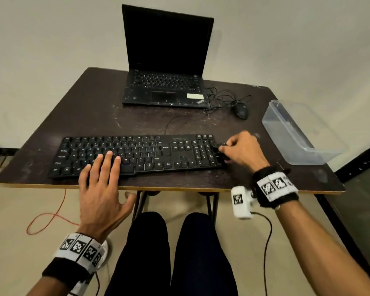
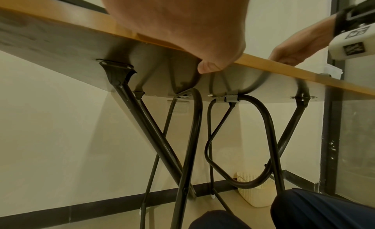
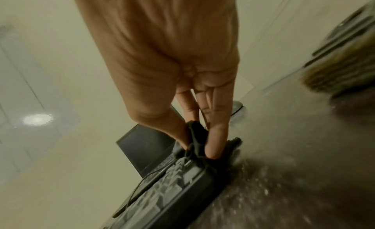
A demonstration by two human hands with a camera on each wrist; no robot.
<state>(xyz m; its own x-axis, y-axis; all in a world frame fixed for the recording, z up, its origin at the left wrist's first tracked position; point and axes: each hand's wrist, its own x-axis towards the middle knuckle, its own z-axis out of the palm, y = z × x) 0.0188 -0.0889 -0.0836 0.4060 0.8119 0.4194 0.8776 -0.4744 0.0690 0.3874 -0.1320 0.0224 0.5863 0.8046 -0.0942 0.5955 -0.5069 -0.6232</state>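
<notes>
A black keyboard [image 1: 137,154] lies along the near edge of the dark table [image 1: 90,112]. My left hand [image 1: 104,167] rests flat on its left half, fingers straight over the letter keys, thumb hanging off the table edge [image 2: 209,67]. At the keyboard's right end, over the number pad, my right hand [image 1: 224,148] pinches a small black piece [image 1: 221,144] between thumb and fingers. The right wrist view shows that black piece [image 3: 195,136] held just above the keyboard's corner [image 3: 182,184]; it is too blurred to tell what it is.
An open black laptop [image 1: 167,60] with a dark screen stands at the table's back. A wired mouse [image 1: 241,111] and loose cable lie to its right. A clear plastic container [image 1: 293,133] sits at the right edge. Folding metal legs [image 2: 190,136] and my knees are under the table.
</notes>
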